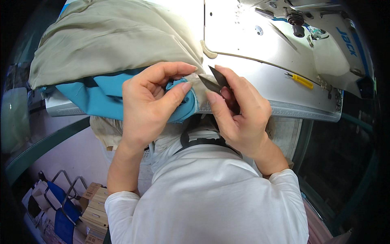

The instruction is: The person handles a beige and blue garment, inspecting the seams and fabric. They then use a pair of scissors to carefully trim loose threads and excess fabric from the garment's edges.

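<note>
My left hand (142, 101) pinches a bunched, rolled edge of teal cloth (91, 95) between thumb and fingers at the front of the table. Beside that grip, a pale beige piece of cloth runs toward my right hand. A wide spread of beige cloth (113, 36) lies over the teal cloth on the left. In my right hand (245, 110) are dark thread snips (210, 84), gripped between thumb and fingers. Their two pointed blades are apart and aim up and left, close to the pale cloth. Whether the blades touch the cloth, I cannot tell.
At the upper right stands a white sewing machine (333, 51) on the white tabletop (239, 34). A yellow-handled seam ripper (301, 81) lies right of my right hand. A grey ruled strip (292, 112) lines the table's front edge. A blue chair (65, 207) and cardboard boxes are at lower left.
</note>
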`<state>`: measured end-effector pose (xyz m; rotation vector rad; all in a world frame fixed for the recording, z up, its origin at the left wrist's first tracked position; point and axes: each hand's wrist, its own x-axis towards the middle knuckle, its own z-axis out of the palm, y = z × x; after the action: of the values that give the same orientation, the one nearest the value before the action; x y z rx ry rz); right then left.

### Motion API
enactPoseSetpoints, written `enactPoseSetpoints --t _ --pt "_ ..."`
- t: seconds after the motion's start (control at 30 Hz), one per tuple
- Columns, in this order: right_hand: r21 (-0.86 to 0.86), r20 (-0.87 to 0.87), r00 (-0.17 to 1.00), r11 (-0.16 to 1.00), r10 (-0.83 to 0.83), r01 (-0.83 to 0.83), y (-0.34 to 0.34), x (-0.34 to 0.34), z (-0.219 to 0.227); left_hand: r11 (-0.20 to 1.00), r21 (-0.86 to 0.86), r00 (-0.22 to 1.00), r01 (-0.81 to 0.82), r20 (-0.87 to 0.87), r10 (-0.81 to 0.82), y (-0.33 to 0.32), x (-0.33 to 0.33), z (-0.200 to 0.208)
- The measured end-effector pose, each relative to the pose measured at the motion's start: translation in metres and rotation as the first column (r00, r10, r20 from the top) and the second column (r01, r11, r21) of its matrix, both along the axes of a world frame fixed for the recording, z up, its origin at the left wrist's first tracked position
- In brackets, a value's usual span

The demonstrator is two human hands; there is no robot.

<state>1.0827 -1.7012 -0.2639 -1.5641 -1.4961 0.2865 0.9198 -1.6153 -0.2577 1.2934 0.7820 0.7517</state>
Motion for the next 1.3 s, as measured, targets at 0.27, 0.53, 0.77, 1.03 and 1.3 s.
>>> enactPoseSetpoints --t 0.27,0.53,0.77,1.03,1.3 --pt "-0.271 -0.378 0.924 0.946 0.065 -0.178 0.02 0.01 0.001 0.999 -0.045 0.999 0.023 0.045 -0.021 0.002 -0.001 0.007" --pt "-0.199 -0.522 0.849 0.955 0.085 -0.218 0.018 0.008 0.002 0.989 -0.135 0.998 0.057 -0.023 -0.06 0.004 -0.008 0.017" --pt "0.023 -0.201 0.948 0.969 0.245 -0.246 0.013 0.016 -0.005 0.771 0.626 0.883 0.116 -0.421 0.208 -0.014 -0.005 0.033" --pt "0.234 -0.134 0.962 0.951 0.236 -0.201 0.004 0.012 -0.018 0.944 0.168 0.941 -0.282 -0.14 0.306 -0.063 0.005 0.02" --pt "0.25 -0.059 0.973 0.947 0.222 -0.201 -0.002 0.013 -0.027 0.926 -0.236 0.936 -0.295 0.124 0.33 -0.059 0.007 -0.001"
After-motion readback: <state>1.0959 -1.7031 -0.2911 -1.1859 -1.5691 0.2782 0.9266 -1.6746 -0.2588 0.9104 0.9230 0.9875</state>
